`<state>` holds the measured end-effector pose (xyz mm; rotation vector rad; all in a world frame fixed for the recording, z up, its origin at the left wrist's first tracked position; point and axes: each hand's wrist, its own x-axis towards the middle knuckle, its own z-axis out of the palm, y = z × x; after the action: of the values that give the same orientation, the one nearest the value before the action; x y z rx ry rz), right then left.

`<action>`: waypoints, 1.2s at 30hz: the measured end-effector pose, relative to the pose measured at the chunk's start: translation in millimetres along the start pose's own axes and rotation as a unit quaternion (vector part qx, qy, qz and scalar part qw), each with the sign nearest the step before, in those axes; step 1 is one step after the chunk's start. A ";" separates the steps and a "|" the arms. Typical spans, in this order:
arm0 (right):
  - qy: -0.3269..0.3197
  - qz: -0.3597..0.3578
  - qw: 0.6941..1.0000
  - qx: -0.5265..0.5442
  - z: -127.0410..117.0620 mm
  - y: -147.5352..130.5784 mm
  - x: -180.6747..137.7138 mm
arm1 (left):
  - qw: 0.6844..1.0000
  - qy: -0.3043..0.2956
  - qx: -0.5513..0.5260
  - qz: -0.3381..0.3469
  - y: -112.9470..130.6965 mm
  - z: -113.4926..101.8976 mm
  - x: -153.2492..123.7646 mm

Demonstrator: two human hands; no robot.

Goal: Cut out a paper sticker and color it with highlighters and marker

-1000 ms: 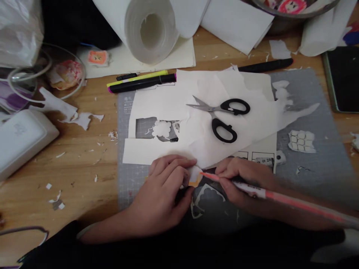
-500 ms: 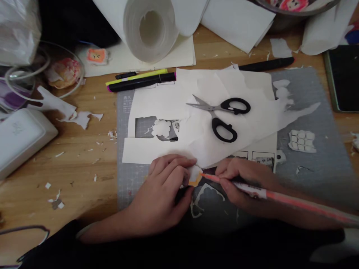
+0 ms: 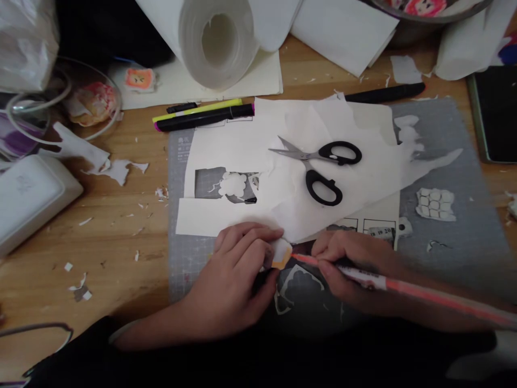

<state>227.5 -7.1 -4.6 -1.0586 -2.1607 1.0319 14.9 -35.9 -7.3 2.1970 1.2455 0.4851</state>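
Note:
My left hand [image 3: 238, 275] presses a small white paper cutout with an orange edge [image 3: 281, 255] onto the grey cutting mat [image 3: 464, 161], its fingers curled over the piece. My right hand [image 3: 355, 264] grips a long pink marker [image 3: 404, 288] like a pen. The marker's tip touches the cutout's right edge. Both hands sit at the mat's near edge, just below a pile of white paper sheets [image 3: 242, 145].
Black-handled scissors [image 3: 323, 167] lie on the paper. A yellow highlighter [image 3: 197, 110] and black markers [image 3: 383, 92] lie behind. A paper roll [image 3: 218, 40], a glass bowl [image 3: 81, 102], a white box [image 3: 28, 196] and paper scraps surround the mat on the wooden table [image 3: 121, 253].
The marker tip has slid slightly down along the cutout's edge; the hands otherwise stay in place.

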 end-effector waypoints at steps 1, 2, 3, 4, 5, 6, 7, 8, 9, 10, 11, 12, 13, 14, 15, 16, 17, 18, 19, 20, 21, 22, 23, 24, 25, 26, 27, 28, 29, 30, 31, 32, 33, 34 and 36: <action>-0.008 -0.010 1.000 0.003 -0.2 -0.3 0.2 | 1.000 -0.001 0.000 0.000 0.0 0.0 -0.4; -0.009 -0.007 1.000 0.000 -0.1 -0.4 0.2 | 1.000 -0.003 0.000 0.000 0.1 0.0 -0.8; -0.005 0.003 1.000 -0.006 0.1 -0.4 0.1 | 1.000 -0.004 0.000 -0.002 0.2 -0.2 -1.1; 0.008 0.012 1.000 -0.011 0.5 -0.3 -0.1 | 1.000 -0.005 0.000 -0.002 0.3 -0.3 -1.3; 0.017 0.016 1.000 -0.011 0.9 0.0 -0.3 | 1.000 -0.006 0.000 -0.003 0.4 -0.5 -1.5; 0.020 0.011 1.000 -0.006 1.2 0.2 -0.7 | 1.000 -0.005 0.001 -0.004 0.4 -0.7 -1.6; 0.014 0.007 1.000 -0.001 1.4 0.5 -1.0 | 1.000 -0.004 0.001 -0.003 0.4 -0.8 -1.7; 0.008 0.007 1.000 0.002 1.5 0.6 -1.3 | 1.000 -0.004 0.000 -0.003 0.3 -0.9 -1.7; 0.006 0.013 1.000 0.000 1.4 0.7 -1.5 | 1.000 -0.003 0.000 -0.003 0.3 -0.9 -1.6; 0.006 0.028 1.000 -0.008 1.4 0.8 -1.7 | 1.000 -0.004 -0.001 -0.004 0.2 -0.8 -1.6; 0.004 0.040 0.999 -0.016 1.3 0.9 -1.8 | 1.000 -0.005 -0.002 -0.004 0.1 -0.8 -1.5; 0.005 0.041 0.999 -0.020 1.4 1.0 -2.0 | 1.000 -0.006 -0.003 -0.004 0.1 -0.6 -1.5; 0.009 0.030 0.999 -0.017 1.6 1.1 -2.0 | 1.000 -0.006 -0.005 -0.004 0.0 -0.5 -1.5; 0.008 0.015 1.000 -0.012 1.8 1.0 -2.0 | 1.000 -0.005 -0.007 -0.003 0.0 -0.4 -1.6; 0.006 0.006 1.000 -0.009 2.0 0.9 -1.9 | 1.000 -0.003 -0.009 -0.001 -0.1 -0.2 -1.6; 0.005 0.005 1.000 -0.009 2.1 0.5 -1.6 | 1.000 -0.003 -0.013 -0.001 -0.2 -0.1 -1.7; 0.008 0.013 1.000 -0.012 2.1 0.0 -1.3 | 1.000 -0.003 -0.017 0.000 -0.4 0.0 -1.9; 0.009 0.026 1.000 -0.013 2.1 -0.5 -0.9 | 1.000 -0.003 -0.022 0.000 -0.6 0.1 -2.1; 0.009 0.037 0.999 -0.012 2.0 -0.9 -0.5 | 1.000 -0.003 -0.026 0.002 -0.8 0.1 -2.4; 0.011 0.042 0.999 -0.007 1.9 -1.0 -0.2 | 1.000 -0.003 -0.030 0.003 -1.1 0.0 -2.8; 0.014 0.039 0.999 0.003 2.0 -0.8 -0.2 | 0.999 -0.004 -0.033 0.005 -1.3 -0.2 -3.1; 0.012 0.033 0.999 0.011 2.1 -0.2 -0.4 | 0.999 -0.004 -0.034 0.007 -1.5 -0.4 -3.4; 0.008 0.027 0.999 0.018 2.3 0.6 -0.7 | 0.999 -0.005 -0.034 0.008 -1.6 -0.6 -3.7; 0.004 0.023 0.999 0.024 2.4 1.4 -1.2 | 0.999 -0.006 -0.033 0.009 -1.6 -0.7 -3.8; 0.000 0.022 0.999 0.028 2.6 2.2 -1.7 | 0.999 -0.008 -0.031 0.009 -1.5 -0.7 -3.7; -0.004 0.020 0.999 0.031 2.7 2.9 -2.2 | 1.000 -0.007 -0.028 0.008 -1.4 -0.6 -3.5; -0.004 0.018 0.999 0.033 2.9 3.2 -2.5 | 1.000 -0.006 -0.024 0.005 -1.3 -0.2 -3.2; -0.002 0.016 0.999 0.033 3.0 3.2 -2.7 | 1.000 0.000 -0.019 0.000 -1.2 0.3 -2.9; 0.001 0.013 0.999 0.031 3.2 3.0 -2.9 | 1.000 0.008 -0.012 -0.008 -1.1 0.9 -2.6; 0.004 0.010 0.999 0.030 3.5 2.6 -3.1 | 1.000 0.016 -0.004 -0.016 -1.2 1.5 -2.3; 0.008 0.006 1.000 0.029 3.9 2.2 -3.3 | 0.999 0.023 0.003 -0.023 -1.3 2.1 -2.2; 0.012 0.006 1.000 0.029 4.4 1.8 -3.6 | 0.999 0.026 0.008 -0.028 -1.5 2.6 -2.2; 0.017 0.008 0.999 0.029 5.1 1.6 -4.0 | 0.999 0.025 0.009 -0.031 -1.7 2.9 -2.3; 0.020 0.010 0.999 0.031 5.9 1.8 -4.5 | 0.999 0.022 0.008 -0.032 -1.8 3.0 -2.5; 0.021 0.006 0.999 0.035 7.7 3.1 -5.1 | 0.999 0.015 0.002 -0.032 -1.8 2.5 -3.2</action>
<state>226.2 -13.2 -12.1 -1.0545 -2.0717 1.0721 13.5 -38.6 -10.6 2.1537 1.3299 0.4922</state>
